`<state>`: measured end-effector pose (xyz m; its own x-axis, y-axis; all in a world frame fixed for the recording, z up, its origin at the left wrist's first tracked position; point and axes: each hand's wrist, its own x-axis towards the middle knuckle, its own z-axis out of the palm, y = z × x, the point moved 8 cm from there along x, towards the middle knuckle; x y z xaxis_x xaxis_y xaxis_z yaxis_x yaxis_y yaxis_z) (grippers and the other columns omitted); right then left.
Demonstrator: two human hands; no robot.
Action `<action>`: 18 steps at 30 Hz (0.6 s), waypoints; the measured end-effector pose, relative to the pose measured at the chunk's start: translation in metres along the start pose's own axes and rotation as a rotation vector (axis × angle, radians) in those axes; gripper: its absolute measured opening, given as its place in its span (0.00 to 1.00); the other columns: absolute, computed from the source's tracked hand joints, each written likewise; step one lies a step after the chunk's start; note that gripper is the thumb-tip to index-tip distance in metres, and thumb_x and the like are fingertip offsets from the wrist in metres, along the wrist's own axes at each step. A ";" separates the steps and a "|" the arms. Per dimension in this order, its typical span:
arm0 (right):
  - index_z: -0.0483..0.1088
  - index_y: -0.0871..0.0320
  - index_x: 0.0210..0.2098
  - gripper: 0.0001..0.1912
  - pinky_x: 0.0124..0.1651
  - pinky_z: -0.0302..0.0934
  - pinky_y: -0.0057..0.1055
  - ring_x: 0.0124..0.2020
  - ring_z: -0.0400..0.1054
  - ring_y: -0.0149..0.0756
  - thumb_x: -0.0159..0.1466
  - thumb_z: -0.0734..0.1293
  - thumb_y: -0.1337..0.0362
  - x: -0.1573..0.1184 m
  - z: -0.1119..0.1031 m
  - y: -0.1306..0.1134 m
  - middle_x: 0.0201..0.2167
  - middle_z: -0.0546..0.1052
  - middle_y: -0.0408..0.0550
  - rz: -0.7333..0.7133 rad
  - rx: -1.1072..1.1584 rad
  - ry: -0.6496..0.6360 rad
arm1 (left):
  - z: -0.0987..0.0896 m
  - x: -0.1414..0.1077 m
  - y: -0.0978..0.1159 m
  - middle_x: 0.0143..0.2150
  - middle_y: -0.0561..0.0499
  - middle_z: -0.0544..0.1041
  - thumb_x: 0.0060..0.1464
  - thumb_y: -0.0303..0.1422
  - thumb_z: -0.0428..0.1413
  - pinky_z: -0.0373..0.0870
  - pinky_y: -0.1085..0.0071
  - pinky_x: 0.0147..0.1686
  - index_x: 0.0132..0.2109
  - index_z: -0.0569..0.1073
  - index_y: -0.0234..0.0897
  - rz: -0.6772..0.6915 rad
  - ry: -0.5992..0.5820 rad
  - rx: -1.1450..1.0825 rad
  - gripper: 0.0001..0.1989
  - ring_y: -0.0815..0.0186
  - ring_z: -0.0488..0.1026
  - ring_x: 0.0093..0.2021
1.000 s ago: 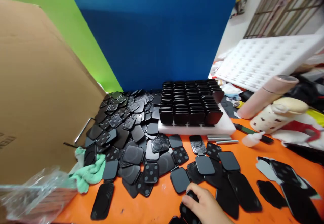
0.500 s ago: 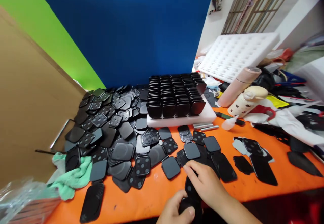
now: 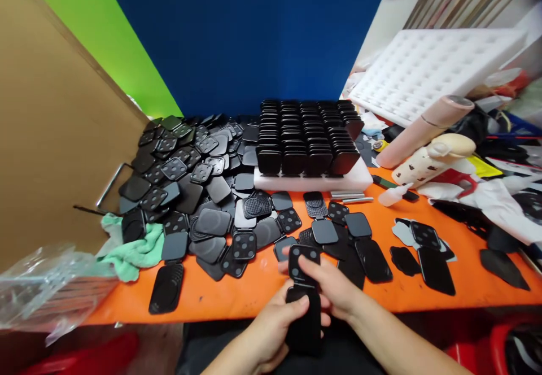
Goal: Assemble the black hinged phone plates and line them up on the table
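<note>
Both hands hold one black hinged two-part piece [image 3: 305,325] in front of the table's near edge. It lies unfolded, with a smaller square flap with grey dots at the top and a longer black part below. My left hand [image 3: 277,318] grips the lower part, thumb across its face. My right hand [image 3: 336,284] is closed around the right side, its thumb pressing on the dotted flap. Just beyond lie similar loose hinged pieces [image 3: 324,231], some dotted, some plain grey. Another unfolded piece [image 3: 166,288] rests at the front left.
Rows of black plates stand upright in a white foam block [image 3: 313,182]. A large pile of pieces [image 3: 186,191] covers the left. A green cloth [image 3: 134,251] and clear plastic bag [image 3: 55,284] lie front left. Right are a small dropper bottle [image 3: 392,195], pink bottle [image 3: 423,132] and foam tray [image 3: 436,67].
The piece has come up from the lower frame edge and now shows its dotted flap facing me. My right hand has shifted to its right side. The view has tilted down.
</note>
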<state>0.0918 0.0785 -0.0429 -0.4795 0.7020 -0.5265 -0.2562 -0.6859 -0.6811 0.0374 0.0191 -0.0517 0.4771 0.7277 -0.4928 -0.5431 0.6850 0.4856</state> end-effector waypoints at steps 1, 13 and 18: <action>0.67 0.58 0.47 0.26 0.29 0.62 0.28 0.32 0.71 0.36 0.56 0.68 0.48 -0.002 -0.002 0.009 0.37 0.77 0.52 0.027 -0.068 0.034 | -0.001 0.000 -0.002 0.36 0.44 0.78 0.52 0.36 0.59 0.69 0.71 0.32 0.43 0.69 0.33 0.007 0.011 0.017 0.14 0.65 0.76 0.32; 0.70 0.62 0.45 0.31 0.17 0.55 0.22 0.26 0.72 0.36 0.53 0.67 0.42 -0.003 -0.016 0.029 0.34 0.78 0.55 -0.024 -0.245 0.092 | -0.016 0.012 -0.023 0.32 0.45 0.77 0.45 0.48 0.62 0.67 0.73 0.29 0.41 0.69 0.32 0.033 -0.086 0.094 0.25 0.65 0.75 0.28; 0.71 0.61 0.44 0.32 0.26 0.63 0.27 0.28 0.71 0.35 0.50 0.69 0.42 0.000 -0.009 0.022 0.32 0.78 0.52 -0.056 -0.227 0.023 | -0.024 0.013 -0.023 0.36 0.45 0.77 0.44 0.48 0.62 0.67 0.71 0.34 0.40 0.71 0.33 0.000 -0.015 0.139 0.24 0.64 0.75 0.32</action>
<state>0.0937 0.0651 -0.0628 -0.4498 0.7435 -0.4948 -0.0851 -0.5871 -0.8050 0.0395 0.0115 -0.0865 0.4883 0.7274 -0.4822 -0.4426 0.6826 0.5815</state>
